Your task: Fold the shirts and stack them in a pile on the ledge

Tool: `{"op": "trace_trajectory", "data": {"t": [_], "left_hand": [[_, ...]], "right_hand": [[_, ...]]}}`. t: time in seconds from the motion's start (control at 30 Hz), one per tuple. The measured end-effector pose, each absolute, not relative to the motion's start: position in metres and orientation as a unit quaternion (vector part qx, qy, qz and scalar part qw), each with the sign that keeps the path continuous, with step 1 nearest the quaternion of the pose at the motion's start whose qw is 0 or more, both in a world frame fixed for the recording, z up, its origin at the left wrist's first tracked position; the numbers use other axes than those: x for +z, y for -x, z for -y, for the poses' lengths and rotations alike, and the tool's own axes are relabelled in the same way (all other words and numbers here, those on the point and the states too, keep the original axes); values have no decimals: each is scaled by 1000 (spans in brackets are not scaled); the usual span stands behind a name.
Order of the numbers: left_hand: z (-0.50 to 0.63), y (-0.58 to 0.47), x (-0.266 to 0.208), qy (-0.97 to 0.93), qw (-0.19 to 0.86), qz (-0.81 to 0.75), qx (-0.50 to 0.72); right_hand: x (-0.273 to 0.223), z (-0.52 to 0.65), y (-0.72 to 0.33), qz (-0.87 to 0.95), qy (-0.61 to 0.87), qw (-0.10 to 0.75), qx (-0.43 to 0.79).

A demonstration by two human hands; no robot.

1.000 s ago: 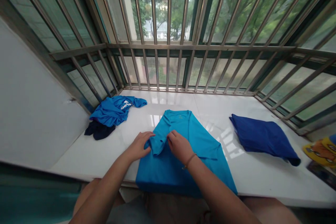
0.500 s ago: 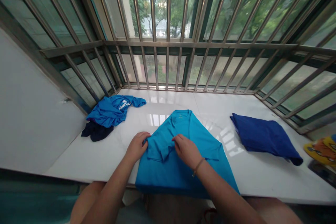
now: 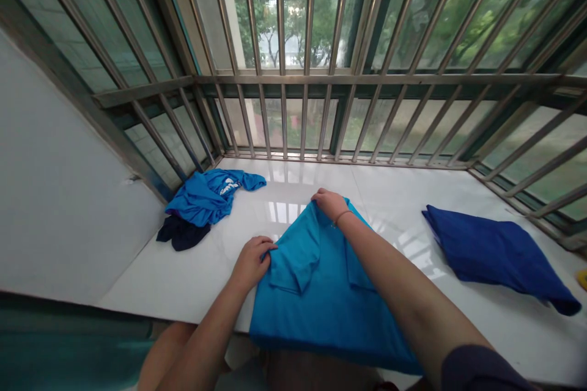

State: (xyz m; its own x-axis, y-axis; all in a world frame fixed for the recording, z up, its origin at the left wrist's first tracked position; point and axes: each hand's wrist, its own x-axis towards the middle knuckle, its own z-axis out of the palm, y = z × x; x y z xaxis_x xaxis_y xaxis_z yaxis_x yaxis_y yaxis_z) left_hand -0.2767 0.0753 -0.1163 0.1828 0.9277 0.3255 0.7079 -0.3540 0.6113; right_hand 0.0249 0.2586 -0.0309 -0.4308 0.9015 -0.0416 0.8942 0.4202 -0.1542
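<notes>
A turquoise T-shirt [image 3: 321,311] lies spread on the white ledge, its sleeves folded inward over the body and its lower end draping over the front edge. My left hand [image 3: 254,261] is closed on the shirt's left edge, beside the folded sleeve, with thumb and fingers pinching the cloth. At the far end, my right hand [image 3: 329,203] is closed on the collar's left corner and covers much of the neckline. My right forearm hides part of the shirt's right side.
A crumpled blue shirt [image 3: 206,195] with white print lies at the left, partly over a dark garment [image 3: 183,232]. To the right is a folded navy-blue cloth [image 3: 498,250]. Metal window bars [image 3: 305,113] rise behind the white ledge [image 3: 220,269]. A yellow item [image 3: 582,278] shows at the right edge.
My right hand has moved away from me, from the folded left sleeve up to the collar. That sleeve now lies flatter. My left hand stays at the shirt's left edge. The view has shifted slightly.
</notes>
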Motion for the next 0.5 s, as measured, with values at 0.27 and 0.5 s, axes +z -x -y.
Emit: {"op": "trace_trajectory", "data": {"t": [0.27,0.5], "left_hand": [[-75,275,-116,-738,158,-559,343],[-74,275,-117,-742,146,-553,350]], "right_hand": [[-58,-276,-16,851,522,24,58],[-69,-273,-10,862,504,22,45]]}}
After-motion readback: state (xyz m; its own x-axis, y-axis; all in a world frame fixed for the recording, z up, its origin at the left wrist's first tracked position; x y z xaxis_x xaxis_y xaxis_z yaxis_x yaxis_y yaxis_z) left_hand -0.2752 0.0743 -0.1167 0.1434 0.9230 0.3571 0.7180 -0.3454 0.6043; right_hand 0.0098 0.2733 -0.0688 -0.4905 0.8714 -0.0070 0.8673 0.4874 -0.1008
